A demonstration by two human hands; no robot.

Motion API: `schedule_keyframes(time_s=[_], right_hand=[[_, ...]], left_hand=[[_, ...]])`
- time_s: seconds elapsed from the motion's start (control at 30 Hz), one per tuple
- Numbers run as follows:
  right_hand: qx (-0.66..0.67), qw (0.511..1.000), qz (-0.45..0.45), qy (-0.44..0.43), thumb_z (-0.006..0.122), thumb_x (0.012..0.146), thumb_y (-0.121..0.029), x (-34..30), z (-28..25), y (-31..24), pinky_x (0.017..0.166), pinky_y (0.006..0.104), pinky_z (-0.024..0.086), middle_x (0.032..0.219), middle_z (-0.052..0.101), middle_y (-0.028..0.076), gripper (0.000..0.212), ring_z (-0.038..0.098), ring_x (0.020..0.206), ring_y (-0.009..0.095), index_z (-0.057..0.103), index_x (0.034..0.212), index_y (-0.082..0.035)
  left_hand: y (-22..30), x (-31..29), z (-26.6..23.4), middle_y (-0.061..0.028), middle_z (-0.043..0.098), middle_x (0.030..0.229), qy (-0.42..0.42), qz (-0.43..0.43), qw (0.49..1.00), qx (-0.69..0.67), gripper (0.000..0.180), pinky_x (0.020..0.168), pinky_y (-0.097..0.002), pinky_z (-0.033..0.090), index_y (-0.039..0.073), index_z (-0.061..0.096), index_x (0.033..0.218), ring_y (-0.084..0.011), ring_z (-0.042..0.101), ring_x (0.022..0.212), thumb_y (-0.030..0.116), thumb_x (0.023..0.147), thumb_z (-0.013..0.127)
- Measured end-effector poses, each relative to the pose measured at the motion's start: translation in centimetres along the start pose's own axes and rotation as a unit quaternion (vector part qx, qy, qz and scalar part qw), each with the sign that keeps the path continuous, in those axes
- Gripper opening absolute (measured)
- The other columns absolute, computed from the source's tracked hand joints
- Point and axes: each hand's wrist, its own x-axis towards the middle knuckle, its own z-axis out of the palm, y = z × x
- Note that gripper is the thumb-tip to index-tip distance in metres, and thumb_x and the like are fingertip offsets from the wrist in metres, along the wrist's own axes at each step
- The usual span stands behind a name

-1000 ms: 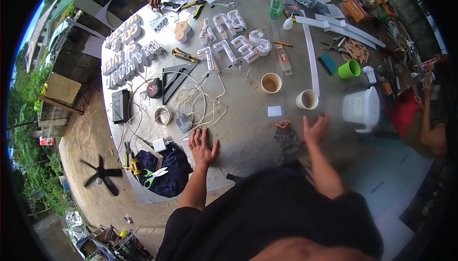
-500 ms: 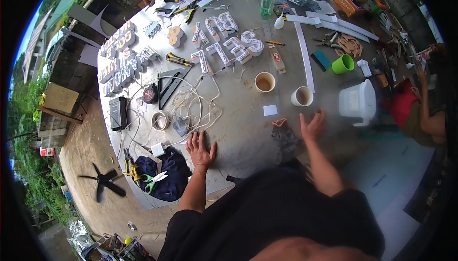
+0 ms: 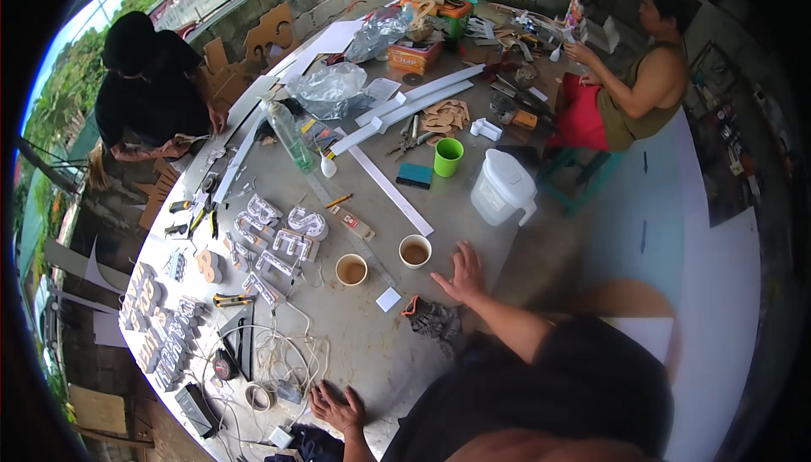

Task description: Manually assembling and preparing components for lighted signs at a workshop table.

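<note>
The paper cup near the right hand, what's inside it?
The cup has a brown liquid in it. The liquid covers the bottom, so I can't see whether anything lies down there.

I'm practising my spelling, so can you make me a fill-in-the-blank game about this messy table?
1. The cup beside the white pitcher is coloured ____.
2. The number of paper cups with brown drink on the table is ____.
3. Of the wearer's left hand and right hand, the ____ one is nearer the paper cups.

Missing words: green; two; right.
</note>
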Motion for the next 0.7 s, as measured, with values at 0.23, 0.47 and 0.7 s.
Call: schedule_keyframes(time_s=[0.23, 0.47, 0.7], right_hand=[[-0.001, 1.000, 0.001, -0.025, 0.065, 0.086, -0.065, 0.6, -0.4, -0.1, 0.118, 0.0552, 0.026, 0.149, 0.039, 0.024, 0.073, 0.032, 0.146, 0.040, 0.054, 0.118, 0.000], [0.001, 0.999, 0.022, -0.036, 0.065, 0.087, -0.065, 0.0, -0.5, -0.5, 0.119, 0.0547, 0.024, 0.150, 0.038, 0.024, 0.074, 0.031, 0.147, 0.039, 0.054, 0.120, 0.000], [0.009, 0.999, 0.014, -0.038, 0.066, 0.087, -0.064, 0.0, -0.4, -0.3, 0.119, 0.0557, 0.024, 0.149, 0.039, 0.025, 0.073, 0.031, 0.147, 0.040, 0.054, 0.119, 0.000]], left_hand=[[0.7, 0.2, 0.0, -0.0238, 0.044, 0.147, -0.006, -0.014, 1.000, 0.005, 0.077, 0.115, -0.0595, 0.023, 0.008, 0.046, 0.149, -0.0418, 0.033, 0.141, 0.063, 0.096, 0.047], [0.5, 0.2, -0.4, -0.0225, 0.043, 0.148, -0.007, -0.009, 1.000, 0.011, 0.079, 0.115, -0.0590, 0.023, 0.007, 0.045, 0.149, -0.0407, 0.033, 0.141, 0.066, 0.097, 0.044], [0.2, 0.0, 0.5, -0.0224, 0.042, 0.148, -0.011, -0.011, 1.000, 0.027, 0.079, 0.115, -0.0585, 0.023, 0.006, 0.044, 0.150, -0.0402, 0.032, 0.142, 0.065, 0.097, 0.044]])
